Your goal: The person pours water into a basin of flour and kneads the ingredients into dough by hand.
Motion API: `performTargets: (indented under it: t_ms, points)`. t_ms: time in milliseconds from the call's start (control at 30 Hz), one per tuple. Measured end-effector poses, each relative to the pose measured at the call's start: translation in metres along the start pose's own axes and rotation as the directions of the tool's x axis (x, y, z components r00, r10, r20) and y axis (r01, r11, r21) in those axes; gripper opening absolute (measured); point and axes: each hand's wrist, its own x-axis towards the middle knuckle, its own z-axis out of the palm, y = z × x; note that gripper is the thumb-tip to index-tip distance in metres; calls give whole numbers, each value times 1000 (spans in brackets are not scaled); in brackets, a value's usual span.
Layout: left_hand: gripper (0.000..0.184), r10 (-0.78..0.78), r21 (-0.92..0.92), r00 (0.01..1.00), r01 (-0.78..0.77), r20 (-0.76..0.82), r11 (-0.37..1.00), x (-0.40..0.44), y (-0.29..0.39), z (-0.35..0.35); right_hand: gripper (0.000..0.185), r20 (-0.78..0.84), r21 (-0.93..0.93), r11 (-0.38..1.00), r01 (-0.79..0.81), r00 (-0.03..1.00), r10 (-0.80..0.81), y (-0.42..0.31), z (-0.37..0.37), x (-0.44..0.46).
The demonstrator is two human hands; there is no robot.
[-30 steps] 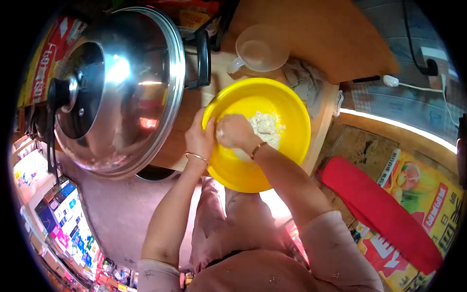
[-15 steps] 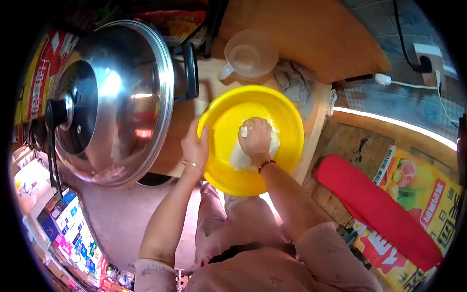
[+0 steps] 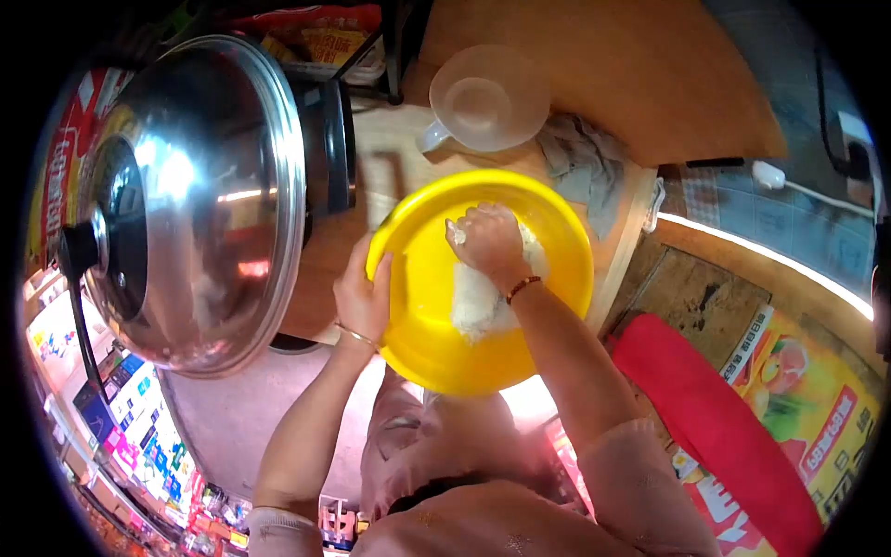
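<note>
Lying in a loose, pale heap, white flour (image 3: pixel 478 302), set right of the middle of a round yellow basin (image 3: pixel 413 311). Right hand (image 3: pixel 489 243): inside the basin, over the upper part of the flour, fingers bent inward, white clumps stuck near the thumb; fingertips hidden, so whether they grip any flour cannot be told. Beaded bracelet (image 3: pixel 522 289), dark red, on the right wrist. Left hand (image 3: pixel 360 295): grasping the basin's left rim, thumb over the inner side, the fingers outside. Thin bangle (image 3: pixel 356 335) on the left wrist. Wooden table (image 3: pixel 382 200), light-toned, the basin at its near edge. Translucent jug (image 3: pixel 483 97), handle toward lower left, just beyond the basin. Grey cloth (image 3: pixel 583 162), crumpled, beside the jug. Large domed lid (image 3: pixel 209 204), shiny metal with a dark glass centre, left of the basin; black knob (image 3: pixel 79 248) on it, black handle (image 3: pixel 339 144) beside its rim. Red-and-yellow packet (image 3: pixel 329 37), in a tray at the back. Red elongated bundle (image 3: pixel 715 427), at lower right, on printed yellow cardboard (image 3: pixel 807 381). White plug (image 3: pixel 768 174), on a cord, upper right.
</note>
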Motion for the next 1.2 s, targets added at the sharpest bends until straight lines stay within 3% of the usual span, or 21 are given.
performTargets:
  t_ms: [67,100,167,300,367,433,467,533,567,733,800,867,933,1000,1100,1200]
  points:
    - [30,-2,-1,1000,2,-14,1000,-8,-2,2,34,134,-42,998,-54,989,59,-9,-13,-6]
    - [31,8,-3,999,-8,-32,1000,-7,-3,3,34,125,-47,997,-58,990,63,-10,-25,-2]
    - [32,33,-10,998,-34,-48,999,-6,-7,3,37,518,67,972,-225,840,159,-13,-58,4]
    - [30,69,-29,993,-72,-98,997,-3,-12,10,41,474,194,909,-368,847,242,-27,-101,-22]
    - [28,50,-73,992,-59,-117,996,-6,-8,7,32,341,67,979,-191,927,157,-45,-76,-72]
    - [27,23,-65,994,-30,-111,997,-6,-2,4,28,-34,26,991,-131,991,132,-66,-61,-104]
    - [27,18,-61,995,-25,-99,998,-8,-2,3,28,-26,30,989,-142,989,143,-72,-50,-110]
    - [27,36,-72,992,-45,-120,996,-6,-4,5,26,-201,-23,977,-213,958,204,-74,-29,-100]
    - [27,29,-68,993,-37,-116,997,-4,-6,7,24,-176,-4,955,-297,940,292,-74,-20,-88]
    - [27,-20,-17,999,20,-36,1000,-5,8,2,14,-106,-9,973,-230,968,228,-60,-19,-49]
    - [27,-17,5,1000,17,-14,1000,-2,7,0,15,133,31,975,-219,968,213,-53,-21,-34]
    - [27,-33,29,999,33,4,999,-1,7,4,20,83,2,989,-151,985,150,-42,-16,-24]
    - [26,-73,26,997,72,31,997,-1,8,0,23,229,11,998,-60,972,56,-38,-13,-13]
    - [26,-41,34,999,41,20,999,2,7,-1,26,219,29,999,-35,975,28,-32,-6,-1]
    - [27,-10,57,1000,8,28,998,-1,5,0,32,121,64,984,166,978,-172,-25,-2,3]
    - [29,18,93,1000,-19,10,995,3,2,2,34,99,51,988,143,984,-148,-24,2,1]
